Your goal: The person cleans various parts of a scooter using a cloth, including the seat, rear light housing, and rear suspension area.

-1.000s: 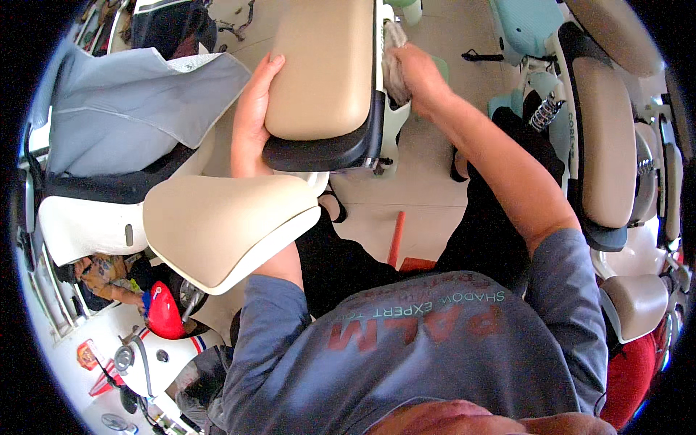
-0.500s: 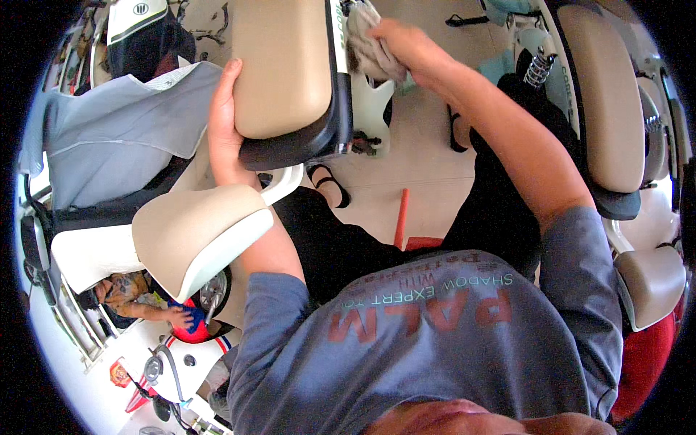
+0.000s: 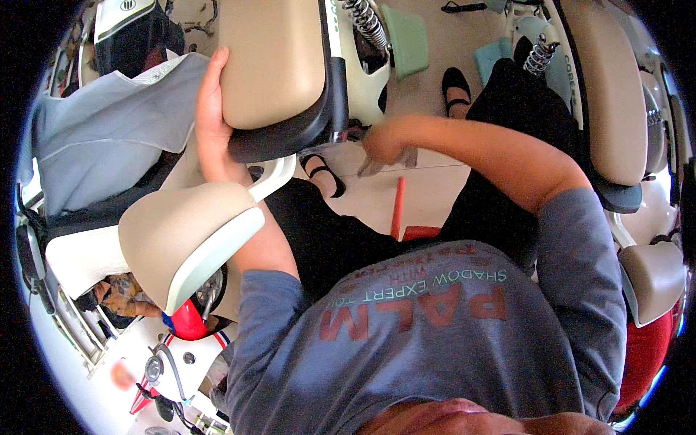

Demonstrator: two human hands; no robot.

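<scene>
Raised beige seat [image 3: 272, 61]: one, padded, on a black base, tilted up over a white scooter body [image 3: 362, 80] at top centre. Left hand [image 3: 210, 119] grips the seat's left edge, fingers up along the side, thumb side toward the black underside. Right hand [image 3: 384, 141] is below the seat's right lower corner, closed around a crumpled grey rag [image 3: 388, 163]; the rag hangs just under the fingers, apart from the seat.

Count of beige seats in view: four. The held one; a second [image 3: 185, 235] lower left with a white rim, just below the left forearm; a third [image 3: 605, 90] long one at upper right; a fourth [image 3: 652, 279] small one at the right edge.

Coil shock springs: two, one [image 3: 366, 22] just right of the held seat, one [image 3: 540, 54] further right. Black shoes on the floor: two, one [image 3: 322, 174] under the seat's base, one [image 3: 457, 87] at upper centre. One grey cover cloth [image 3: 109, 138] over the scooter at left. One orange rod [image 3: 396, 210] lies on the pale floor [image 3: 435, 188] between the legs.

Open room: a narrow strip of floor between the held seat's scooter and the right-hand scooter; left side is packed tight, seats nearly touching.
</scene>
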